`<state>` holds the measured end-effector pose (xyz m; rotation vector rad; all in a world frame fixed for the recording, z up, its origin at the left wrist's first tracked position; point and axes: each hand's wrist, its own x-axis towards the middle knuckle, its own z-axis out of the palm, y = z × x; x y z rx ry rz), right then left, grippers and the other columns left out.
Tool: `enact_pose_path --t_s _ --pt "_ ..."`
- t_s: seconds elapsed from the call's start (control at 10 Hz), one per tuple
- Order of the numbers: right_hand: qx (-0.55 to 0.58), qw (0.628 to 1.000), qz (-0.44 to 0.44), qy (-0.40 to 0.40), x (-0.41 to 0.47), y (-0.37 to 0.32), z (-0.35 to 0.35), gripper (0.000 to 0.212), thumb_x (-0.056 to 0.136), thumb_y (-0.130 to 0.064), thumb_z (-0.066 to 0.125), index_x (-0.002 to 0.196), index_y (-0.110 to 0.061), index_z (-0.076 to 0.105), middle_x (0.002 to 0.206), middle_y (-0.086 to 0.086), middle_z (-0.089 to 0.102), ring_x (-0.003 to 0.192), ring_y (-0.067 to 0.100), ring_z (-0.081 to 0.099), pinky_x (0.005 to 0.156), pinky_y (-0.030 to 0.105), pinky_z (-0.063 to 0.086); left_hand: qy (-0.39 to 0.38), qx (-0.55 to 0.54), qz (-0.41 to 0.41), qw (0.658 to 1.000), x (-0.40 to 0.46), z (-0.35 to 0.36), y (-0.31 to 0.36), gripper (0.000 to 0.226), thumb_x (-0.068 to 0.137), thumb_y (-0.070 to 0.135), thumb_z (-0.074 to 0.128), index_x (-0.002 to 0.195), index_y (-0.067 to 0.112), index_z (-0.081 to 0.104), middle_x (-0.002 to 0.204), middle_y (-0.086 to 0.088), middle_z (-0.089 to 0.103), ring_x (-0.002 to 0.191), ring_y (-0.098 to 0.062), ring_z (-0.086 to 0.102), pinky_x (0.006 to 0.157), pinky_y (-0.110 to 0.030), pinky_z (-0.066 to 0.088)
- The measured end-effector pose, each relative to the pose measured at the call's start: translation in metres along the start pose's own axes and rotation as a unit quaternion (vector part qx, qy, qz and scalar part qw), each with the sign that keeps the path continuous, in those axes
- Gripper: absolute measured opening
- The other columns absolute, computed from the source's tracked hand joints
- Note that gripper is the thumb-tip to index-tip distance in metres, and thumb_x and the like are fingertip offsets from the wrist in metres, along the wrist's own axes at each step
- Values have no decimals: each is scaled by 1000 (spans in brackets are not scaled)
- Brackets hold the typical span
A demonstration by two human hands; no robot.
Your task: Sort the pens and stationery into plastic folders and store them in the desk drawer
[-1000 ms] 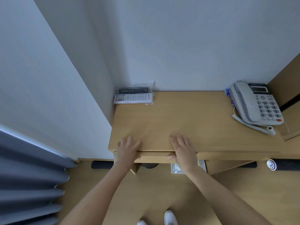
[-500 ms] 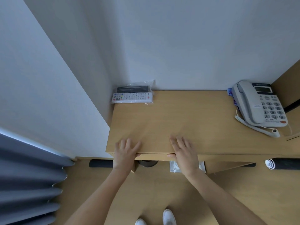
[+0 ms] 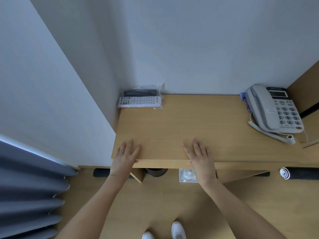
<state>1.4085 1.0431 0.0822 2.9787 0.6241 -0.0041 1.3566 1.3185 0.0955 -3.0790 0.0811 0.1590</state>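
Drawer front (image 3: 160, 164) now sitting nearly flush under desk (image 3: 189, 128) edge, less of it showing than second ago. Left hand (image 3: 125, 158) and right hand (image 3: 201, 158) still lying flat on desk's front edge, fingers straight, thumbs touching drawer front. Pens, folders not showing. Bagged remotes (image 3: 140, 99) lying back left; phone (image 3: 274, 109) back right; rolled mat (image 3: 298, 173) on floor.

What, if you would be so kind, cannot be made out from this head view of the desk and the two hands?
- Drawer: only its front shows; the desktop hides the contents.
- Pens and folders: none visible.
- Thumbs of the left hand and right hand: tucked under the desk edge, mostly hidden.
- Dark remote: too small behind the white remote, in a glossy bag.
- Clear thing on the white box below: partly covered by the right hand.
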Motion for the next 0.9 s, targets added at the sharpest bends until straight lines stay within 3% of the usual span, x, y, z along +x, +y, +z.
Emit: enact_pose_path --t_s 0.2,0.3,0.4,0.5,0.6,0.7,0.8,0.9 --pt "-17 1000 -11 3 -1 1 4 106 43 -21 94 133 -24 39 123 20 61 107 34 62 83 46 53 -24 -6 -10 1000 -3 5 3 100 34 10 96 119 14 45 117 -25 62 101 -47 62 73 -51 55" --pt "-6 1000 -2 5 -5 -1 2 105 45 -17 94 133 -24 38 124 20 60 109 35 61 84 47 52 0 -18 -39 999 -8 4 16 100 49 6 91 133 16 37 132 -26 51 116 -48 52 89 -53 50" --pt "18 1000 7 -8 -5 -3 -4 104 40 -11 94 131 -23 44 122 21 60 108 36 61 83 49 53 -49 23 -105 993 -20 4 37 97 91 18 55 142 20 -27 157 -17 -4 143 -39 6 115 -47 17" --pt "39 999 16 -27 -4 -2 -8 99 32 -21 97 125 -21 61 120 22 61 107 38 62 80 51 53 -73 20 -143 987 -33 1 54 88 98 27 42 135 16 -36 155 -13 -21 144 -36 -9 117 -44 11" --pt "45 998 25 -37 -6 -5 -19 93 67 -31 83 145 -27 34 147 22 35 135 36 36 104 52 36 -123 0 -136 983 -45 -15 63 75 99 28 39 148 18 -17 157 -10 -15 145 -31 -2 117 -40 15" --pt "46 993 12 -105 -7 -5 -27 81 92 -33 56 151 -29 0 158 16 0 145 33 4 115 48 13 -148 -52 -141 977 -63 -41 62 51 101 26 34 149 19 17 155 -5 20 132 -25 38 102 -34 35" --pt "71 988 14 -135 -6 -7 -45 77 93 -37 54 151 -25 4 157 17 4 144 34 9 115 44 18 -145 -89 -149 974 -85 -62 53 37 99 23 34 135 20 40 127 -4 54 110 -24 56 76 -31 44" --pt "135 971 8 -196 -13 -4 -64 63 94 -35 52 147 -15 25 150 14 26 138 28 27 108 35 32 -133 -95 -148 975 -101 -81 47 35 99 24 35 134 21 43 125 -4 56 109 -23 56 82 -33 46"
